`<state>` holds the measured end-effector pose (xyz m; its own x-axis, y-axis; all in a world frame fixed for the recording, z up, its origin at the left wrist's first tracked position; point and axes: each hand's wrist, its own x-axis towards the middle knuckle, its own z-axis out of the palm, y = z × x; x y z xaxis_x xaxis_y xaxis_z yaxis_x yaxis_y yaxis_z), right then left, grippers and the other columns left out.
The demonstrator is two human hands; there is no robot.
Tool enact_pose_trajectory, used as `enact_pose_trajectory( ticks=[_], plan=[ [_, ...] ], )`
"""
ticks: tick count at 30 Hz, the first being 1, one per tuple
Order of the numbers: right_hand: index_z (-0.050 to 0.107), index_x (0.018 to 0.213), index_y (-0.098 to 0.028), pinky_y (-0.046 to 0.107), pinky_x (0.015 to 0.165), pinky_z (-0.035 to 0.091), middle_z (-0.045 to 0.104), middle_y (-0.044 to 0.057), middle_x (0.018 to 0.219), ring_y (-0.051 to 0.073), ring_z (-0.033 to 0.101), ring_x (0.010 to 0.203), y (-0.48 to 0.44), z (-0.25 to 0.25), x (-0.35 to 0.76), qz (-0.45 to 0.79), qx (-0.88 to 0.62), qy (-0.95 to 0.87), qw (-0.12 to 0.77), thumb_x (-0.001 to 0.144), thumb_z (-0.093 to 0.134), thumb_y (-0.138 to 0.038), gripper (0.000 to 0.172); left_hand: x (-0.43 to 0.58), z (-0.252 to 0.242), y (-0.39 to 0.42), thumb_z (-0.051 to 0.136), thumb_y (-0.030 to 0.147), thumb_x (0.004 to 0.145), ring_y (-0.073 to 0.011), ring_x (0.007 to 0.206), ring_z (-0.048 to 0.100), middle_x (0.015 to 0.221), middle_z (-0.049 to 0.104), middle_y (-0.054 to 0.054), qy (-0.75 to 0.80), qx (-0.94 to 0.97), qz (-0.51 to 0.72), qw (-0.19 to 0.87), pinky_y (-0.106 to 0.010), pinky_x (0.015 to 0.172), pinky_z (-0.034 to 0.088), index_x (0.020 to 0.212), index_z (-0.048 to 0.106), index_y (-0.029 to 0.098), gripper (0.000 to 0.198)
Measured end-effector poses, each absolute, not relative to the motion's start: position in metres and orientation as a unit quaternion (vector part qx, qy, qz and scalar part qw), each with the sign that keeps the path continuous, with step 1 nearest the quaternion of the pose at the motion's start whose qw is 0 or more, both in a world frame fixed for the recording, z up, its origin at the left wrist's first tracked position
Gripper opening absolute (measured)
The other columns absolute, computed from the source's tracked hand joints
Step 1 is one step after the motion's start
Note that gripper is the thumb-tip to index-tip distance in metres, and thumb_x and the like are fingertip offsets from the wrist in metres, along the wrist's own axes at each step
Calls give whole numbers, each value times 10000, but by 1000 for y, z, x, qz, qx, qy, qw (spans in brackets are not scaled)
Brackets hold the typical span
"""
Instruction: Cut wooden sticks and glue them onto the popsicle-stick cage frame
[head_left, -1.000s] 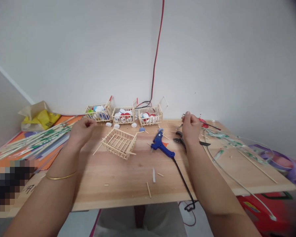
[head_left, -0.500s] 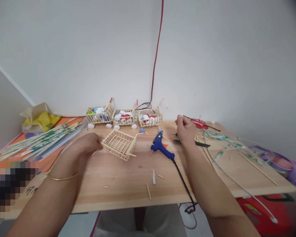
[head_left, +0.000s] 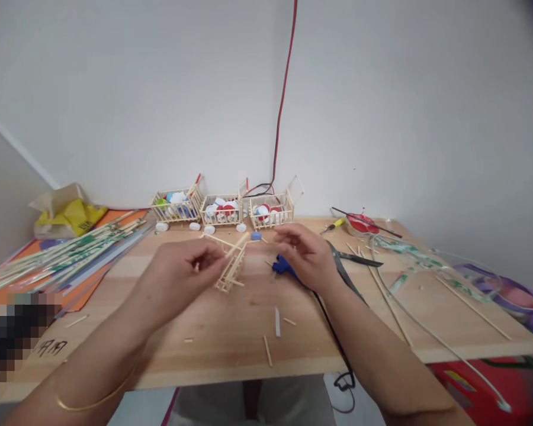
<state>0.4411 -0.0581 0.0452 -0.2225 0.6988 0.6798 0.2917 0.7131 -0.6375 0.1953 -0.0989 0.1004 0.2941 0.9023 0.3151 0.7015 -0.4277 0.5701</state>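
Observation:
My left hand [head_left: 189, 266] is closed in a pinch on a short wooden stick [head_left: 238, 244], held over the small stick basket [head_left: 231, 278]. The hand covers much of that basket. My right hand [head_left: 308, 254] hovers to the right with fingers curled toward the thumb; whatever lies between them is hidden. Under it is the blue glue gun [head_left: 284, 265], mostly covered by the hand, its black cord running down past the table edge. Black-handled scissors [head_left: 359, 258] lie just right of the hand.
Three stick carts hold bottle caps: left [head_left: 177, 207], middle [head_left: 222, 210] and right [head_left: 270, 213]. Bundled sticks [head_left: 80, 248] lie at left near a yellow bag [head_left: 71, 216]. A yellow-handled cutter [head_left: 335, 225], a red dish [head_left: 362, 223] and a white cable [head_left: 426, 331] are at right.
My left hand has moved right, over the basket, and now holds a stick. My right hand has come left from the back of the table to above the glue gun, uncovering the yellow-handled cutter.

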Motion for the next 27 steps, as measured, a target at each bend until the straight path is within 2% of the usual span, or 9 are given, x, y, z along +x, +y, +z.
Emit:
enact_pose_trajectory(
  ticks=[3, 8, 12, 16, 22, 27],
  plan=[
    [577, 1120, -212, 232, 595, 511, 635, 22, 843, 112, 602, 699, -67, 43, 430, 379, -273, -727, 504, 832, 660, -305, 314, 215, 95, -107, 543, 241, 807, -98, 525, 498, 571, 604, 35, 458, 832, 286, 126, -218, 516, 348, 657, 616, 186, 176],
    [652, 863, -186, 214, 582, 524, 647, 11, 813, 84, 612, 621, -68, 42, 428, 542, -216, -664, 468, 768, 735, -277, 155, 228, 81, -108, 552, 161, 821, -89, 511, 502, 565, 575, 43, 393, 868, 301, 48, -220, 522, 346, 673, 590, 171, 153],
    [676, 864, -189, 204, 556, 489, 621, -15, 681, 79, 585, 577, -60, 38, 436, 594, -249, -605, 468, 769, 741, -310, 168, 223, 72, -105, 609, 239, 846, -118, 610, 564, 662, 608, 20, 357, 858, 370, 17, -237, 582, 413, 794, 592, 173, 86],
    [699, 843, -187, 192, 567, 456, 571, -28, 629, 62, 535, 574, -45, 35, 446, 632, -255, -500, 534, 805, 692, -416, 233, 208, 60, -100, 706, 325, 787, -166, 826, 586, 924, 607, -40, 349, 841, 413, 11, -263, 681, 474, 1017, 557, 185, 309],
    [695, 833, -163, 190, 564, 428, 575, -32, 660, 49, 517, 566, -35, 30, 447, 674, -306, -463, 487, 699, 794, -348, 249, 197, 38, -94, 669, 209, 804, -166, 868, 521, 960, 511, -40, 364, 854, 365, 63, -275, 717, 478, 1021, 519, 195, 265],
    [607, 903, -203, 202, 552, 391, 548, -70, 629, 59, 512, 544, -35, 25, 439, 667, -326, -475, 473, 685, 803, -311, 313, 198, 32, -91, 664, 185, 791, -162, 847, 510, 955, 495, -36, 374, 852, 353, 95, -269, 714, 467, 1014, 537, 196, 256]
  ],
)
